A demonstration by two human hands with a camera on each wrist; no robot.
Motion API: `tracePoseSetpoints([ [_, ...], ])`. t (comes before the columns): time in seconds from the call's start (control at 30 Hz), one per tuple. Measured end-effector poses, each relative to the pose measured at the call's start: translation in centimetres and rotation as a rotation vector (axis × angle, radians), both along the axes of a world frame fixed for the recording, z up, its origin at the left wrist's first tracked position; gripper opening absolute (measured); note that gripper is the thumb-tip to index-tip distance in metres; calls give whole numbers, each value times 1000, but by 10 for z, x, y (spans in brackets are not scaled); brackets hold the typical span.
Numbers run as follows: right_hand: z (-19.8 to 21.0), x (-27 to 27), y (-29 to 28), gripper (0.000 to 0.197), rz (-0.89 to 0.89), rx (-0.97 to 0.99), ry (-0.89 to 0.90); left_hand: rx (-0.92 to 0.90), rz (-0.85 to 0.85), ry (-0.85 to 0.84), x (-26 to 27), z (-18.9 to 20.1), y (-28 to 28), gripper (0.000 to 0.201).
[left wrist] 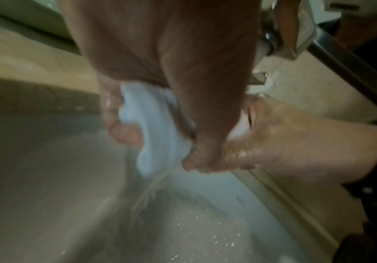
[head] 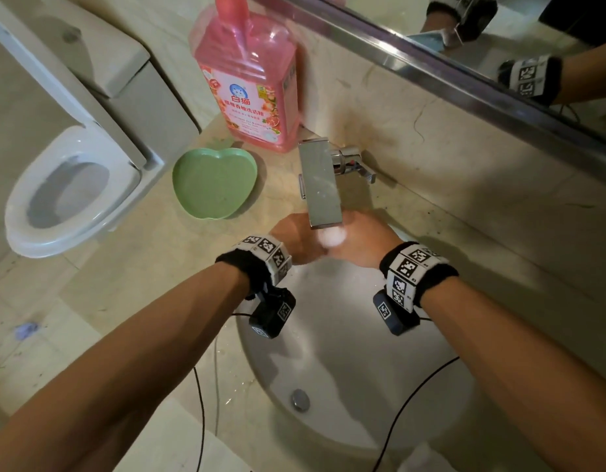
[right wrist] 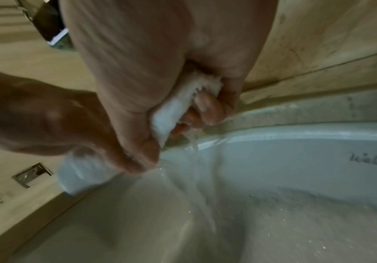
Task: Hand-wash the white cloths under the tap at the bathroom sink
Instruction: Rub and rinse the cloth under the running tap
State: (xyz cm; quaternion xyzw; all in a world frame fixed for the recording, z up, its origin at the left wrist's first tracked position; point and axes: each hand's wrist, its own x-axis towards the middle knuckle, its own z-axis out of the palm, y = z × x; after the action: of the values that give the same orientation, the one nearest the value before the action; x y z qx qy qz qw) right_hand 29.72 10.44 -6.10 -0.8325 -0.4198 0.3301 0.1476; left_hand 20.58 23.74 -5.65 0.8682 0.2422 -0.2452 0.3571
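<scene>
**Both hands wringing a cloth right under the spout**

Over on the left, the toilet [head: 70,185] sits out of play, and beside it on the counter [head: 152,253] a green apple-shaped dish [head: 215,182] waits, with the pink detergent bottle [head: 250,86] standing just behind it: close to the sink, probably so soap is within easy reach.

Now to the middle, and here is the action. The left hand [head: 293,240] has its fingers curled tight around a bunched white cloth [left wrist: 158,128], thumb clamped over the top, and water is streaming out below the fist. That squeeze looks deliberate, pressing the wet out of the fabric. The tap [head: 320,185] juts out directly above both fists, so the cloth sits in the flow and everything drains into the sink [head: 346,369].

On to the right. The right hand [head: 366,243] is pressed up against the left, its fingers also wrapped around a wad of white cloth, a frayed edge poking out between them. Whether the two hands share one cloth or hold one each, I cannot tell. Holding the fists together suggests a rub or twist between them.

Far right, a mirror [head: 499,35] runs along the wall.
</scene>
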Motion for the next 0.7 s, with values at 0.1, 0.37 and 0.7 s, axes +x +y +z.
tracePoseSetpoints([
  [0.1, 6, -8, -1, 42, 202, 46, -43, -202, 48, 10, -16, -5, 10, 60],
  [0.37, 7, -39, 13, 45, 70, 206, -44, -243, 94, -125, -46, -3, 21, 50],
  [0.7, 0, -46, 10, 46, -152, 220, 11, -298, 149, -216, -55, -3, 21, 52],
])
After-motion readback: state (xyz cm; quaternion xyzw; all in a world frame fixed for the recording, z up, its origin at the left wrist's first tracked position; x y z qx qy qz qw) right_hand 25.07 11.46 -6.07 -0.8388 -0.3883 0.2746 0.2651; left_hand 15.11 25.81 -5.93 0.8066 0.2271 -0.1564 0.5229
